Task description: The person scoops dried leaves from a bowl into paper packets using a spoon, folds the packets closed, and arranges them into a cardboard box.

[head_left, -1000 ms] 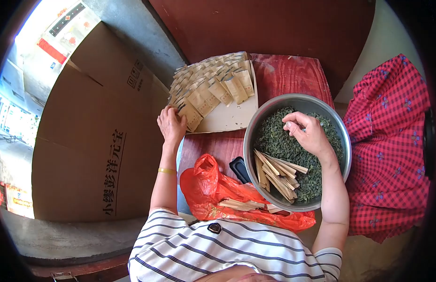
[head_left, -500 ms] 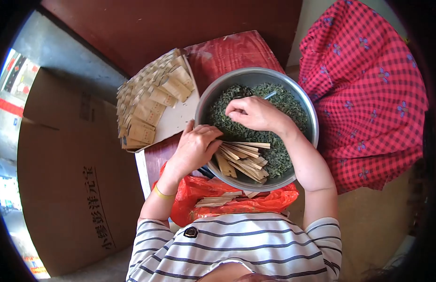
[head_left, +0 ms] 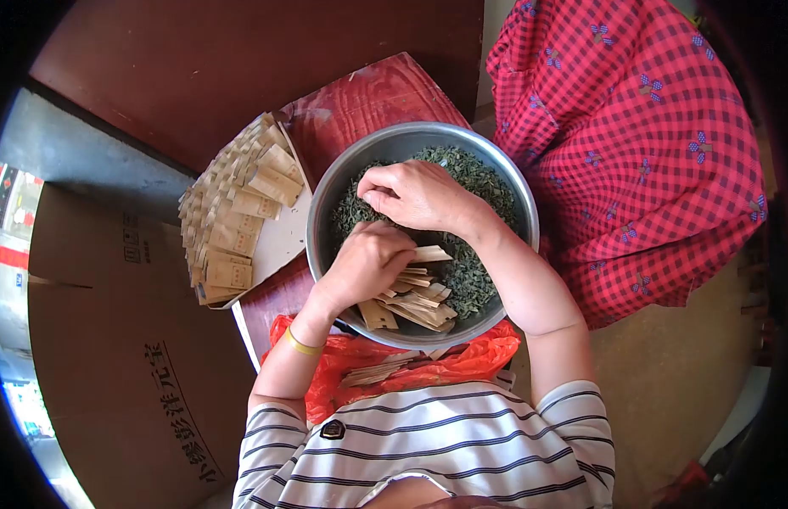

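My right hand (head_left: 417, 195) is over dried green leaves (head_left: 474, 276) in a wide metal basin (head_left: 530, 212), its fingers curled downward. What they hold is hidden. A small pale bit (head_left: 445, 162) shows just behind it, too indistinct to name. Close below, my left hand (head_left: 367, 265) is closed with a flat brown paper packet (head_left: 432, 254) sticking out past its thumb. More flat paper packets (head_left: 419, 307) lie fanned in a pile on the leaves, against the near side of the basin.
Left of the basin, a shallow box (head_left: 283, 242) carries rows of printed paper packets (head_left: 232, 216). A red plastic bag (head_left: 487, 343) with flat packets lies below the basin. Red checked cloth (head_left: 631, 170) hangs at right; a large cardboard box (head_left: 114, 339) stands at left.
The view has shifted, so the scene sits further left. My left hand has moved further over the basin, close to my right hand, with a packet in it. My right hand stays over the leaves.
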`<state>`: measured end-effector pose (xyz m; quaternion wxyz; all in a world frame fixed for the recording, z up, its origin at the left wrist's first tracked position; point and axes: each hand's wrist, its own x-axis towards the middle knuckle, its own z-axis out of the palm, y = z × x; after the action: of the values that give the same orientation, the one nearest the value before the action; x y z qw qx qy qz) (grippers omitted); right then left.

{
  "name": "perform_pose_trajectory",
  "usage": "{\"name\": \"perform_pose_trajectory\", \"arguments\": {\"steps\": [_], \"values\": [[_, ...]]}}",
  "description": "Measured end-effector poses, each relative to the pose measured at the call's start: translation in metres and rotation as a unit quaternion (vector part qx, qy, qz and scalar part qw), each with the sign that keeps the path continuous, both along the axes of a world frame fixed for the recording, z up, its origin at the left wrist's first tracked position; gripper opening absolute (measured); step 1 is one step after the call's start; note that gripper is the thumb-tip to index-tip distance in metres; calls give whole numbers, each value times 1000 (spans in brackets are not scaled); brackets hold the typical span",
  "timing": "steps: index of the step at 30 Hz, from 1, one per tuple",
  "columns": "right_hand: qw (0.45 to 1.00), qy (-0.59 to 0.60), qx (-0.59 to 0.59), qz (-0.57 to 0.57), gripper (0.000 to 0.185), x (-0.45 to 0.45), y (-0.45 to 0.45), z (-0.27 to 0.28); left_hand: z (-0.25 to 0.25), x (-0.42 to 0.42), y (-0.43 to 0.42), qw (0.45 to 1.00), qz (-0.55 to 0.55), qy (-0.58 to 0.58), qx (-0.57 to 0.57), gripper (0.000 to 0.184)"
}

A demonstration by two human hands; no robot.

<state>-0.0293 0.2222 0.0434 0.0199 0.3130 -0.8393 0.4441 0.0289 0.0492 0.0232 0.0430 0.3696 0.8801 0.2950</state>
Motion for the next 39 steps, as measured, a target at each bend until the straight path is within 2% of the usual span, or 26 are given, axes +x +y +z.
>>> {"name": "perform_pose_trajectory", "arguments": {"steps": [2, 5, 6, 7, 9, 13, 15, 17, 21, 23, 25, 27, 29, 30, 32, 33, 35, 36, 37, 38, 39], "values": [[1000, 4, -10, -10, 17, 1, 5, 9, 3, -1, -8, 991, 65, -49, 103, 12], [999, 6, -29, -22, 17, -1, 10, 14, 5, 0, -24, 940, 173, -220, 196, 18], [999, -14, -34, -24, 17, -1, 11, 16, -8, -2, -33, 925, 162, -236, 252, 19], [998, -35, -39, -25, 17, 0, 11, 17, -16, -3, -39, 926, 166, -229, 250, 19], [998, -34, -52, -19, 17, -1, 10, 14, -26, -3, -42, 884, 182, -273, 334, 18], [994, -83, -55, 48, 22, -2, 9, 15, -23, 2, -42, 875, 180, -284, 348, 18], [986, -116, -23, 122, 23, -5, 10, 14, -25, 2, -44, 873, 184, -284, 352, 17], [984, -116, -14, 137, 26, -8, 9, 10, -25, 2, -46, 870, 188, -283, 357, 17], [967, -181, -49, 173, 31, -9, 7, 6, -24, 3, -47, 830, 164, -338, 412, 14], [939, -274, -68, 198, 31, -9, 6, 8, -27, 3, -48, 816, 158, -355, 427, 13], [936, -276, -63, 210, 29, -11, 6, 6, -28, 2, -48, 807, 164, -361, 437, 16], [934, -276, -56, 221, 28, -13, 7, 3, -30, 1, -48, 815, 168, -348, 432, 15], [954, -224, -41, 194, 27, -12, 8, 0, -30, 1, -47, 822, 174, -336, 425, 15], [954, -224, -41, 194, 27, -13, 9, 0, -30, 1, -46, 848, 189, -309, 386, 15], [966, -161, 70, 190, 23, -15, 9, -3, -28, 2, -44, 877, 201, -275, 338, 16], [966, -163, 68, 191, 23, -14, 7, -4, -25, 5, -43, 877, 203, -277, 336, 16], [947, -255, 106, 163, 17, -13, 1, -2, -20, 6, -38, 903, 185, -248, 297, 20], [952, -255, 105, 136, 19, -10, -1, 3, -20, 5, -36, 891, 186, -268, 315, 39], [952, -256, 105, 134, 19, -10, -2, 4, -19, 6, -33, 891, 184, -269, 315, 39], [953, -264, 101, 108, 21, -10, -3, 4, -17, 7, -29, 942, 186, -140, 240, 51], [954, -271, 98, 83, 23, -10, -4, 5, -14, 8, -25, 970, 184, -8, 159, 65]]}}
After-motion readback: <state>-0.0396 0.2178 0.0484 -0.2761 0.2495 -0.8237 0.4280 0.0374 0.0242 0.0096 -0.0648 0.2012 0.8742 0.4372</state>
